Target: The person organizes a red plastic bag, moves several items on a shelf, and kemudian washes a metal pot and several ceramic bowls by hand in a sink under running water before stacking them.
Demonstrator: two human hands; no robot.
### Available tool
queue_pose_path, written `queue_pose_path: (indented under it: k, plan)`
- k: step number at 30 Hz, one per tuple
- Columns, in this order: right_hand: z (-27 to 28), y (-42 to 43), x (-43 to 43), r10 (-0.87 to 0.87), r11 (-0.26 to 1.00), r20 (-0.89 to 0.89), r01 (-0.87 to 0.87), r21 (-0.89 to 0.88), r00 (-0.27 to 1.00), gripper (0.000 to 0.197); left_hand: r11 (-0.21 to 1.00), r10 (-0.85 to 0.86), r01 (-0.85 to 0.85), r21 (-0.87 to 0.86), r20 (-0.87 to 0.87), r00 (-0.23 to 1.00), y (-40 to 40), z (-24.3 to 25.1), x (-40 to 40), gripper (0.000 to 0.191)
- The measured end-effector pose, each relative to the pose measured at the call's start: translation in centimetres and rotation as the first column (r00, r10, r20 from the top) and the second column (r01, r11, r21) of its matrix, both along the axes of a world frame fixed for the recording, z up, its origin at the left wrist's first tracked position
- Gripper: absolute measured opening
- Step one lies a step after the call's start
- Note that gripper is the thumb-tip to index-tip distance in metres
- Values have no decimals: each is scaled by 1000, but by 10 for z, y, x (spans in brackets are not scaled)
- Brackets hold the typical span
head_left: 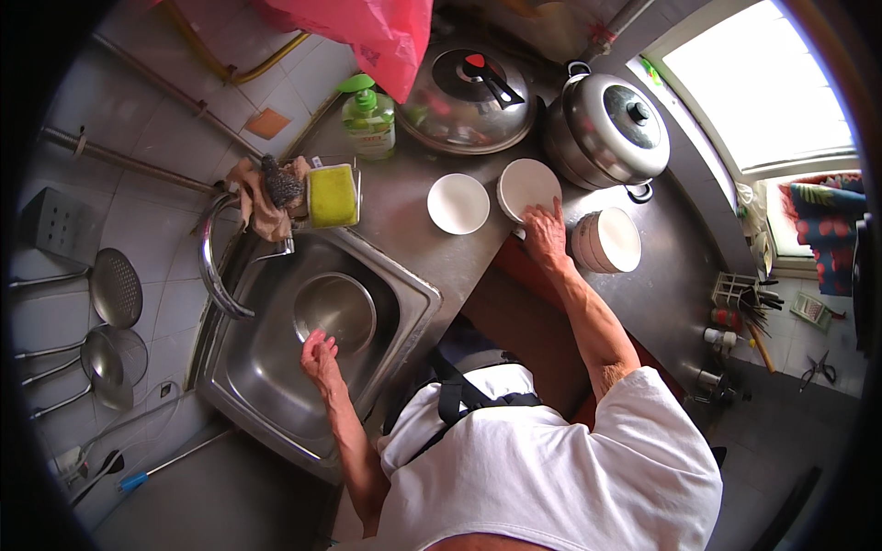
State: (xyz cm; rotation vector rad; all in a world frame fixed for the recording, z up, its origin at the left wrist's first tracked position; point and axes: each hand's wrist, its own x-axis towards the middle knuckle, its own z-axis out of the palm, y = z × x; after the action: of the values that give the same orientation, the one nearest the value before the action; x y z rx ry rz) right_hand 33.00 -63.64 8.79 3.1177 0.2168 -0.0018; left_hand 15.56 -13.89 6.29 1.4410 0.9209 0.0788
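Note:
My right hand (544, 231) is on the near rim of a white bowl (529, 187) on the steel countertop; whether its fingers grip the rim is hard to tell. Left of that bowl stands another white bowl (458, 204), and to the right is a stack of white bowls (608, 241). Over the steel sink (265, 399), my left hand (320, 355) has its fingers loosely curled at the near left rim of a round metal basin (337, 310). Whether these fingers touch the basin cannot be told.
A curved faucet (215, 265) reaches over the sink's left side. A yellow sponge (332, 196) sits in a rack beside a green soap bottle (368, 120). Behind the bowls stand a lidded pan (465, 103) and a steel pot (606, 131). A pink plastic bag (386, 41) hangs above.

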Motion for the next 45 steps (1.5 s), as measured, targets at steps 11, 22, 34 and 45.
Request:
queue_pose_path:
  k: [11,22,34,45]
  plan:
    - [72,103,-65,117,948,329,-204,243,937,30,859,-233,350,-373,325,917,-82,80,43,47]
    - [48,257,-77,730,604,86,-698,384,678,32,814,98,14,-581,161,982,-56,32,26,72]
    - [30,222,-91,690,658,-72,-583,476,720,30,714,25,157,682,-248,968,-3,-44,44,76]
    - [19,301,-89,820,475,41,-720,506,570,46,617,145,-60,-785,39,989,19,-78,2,67]
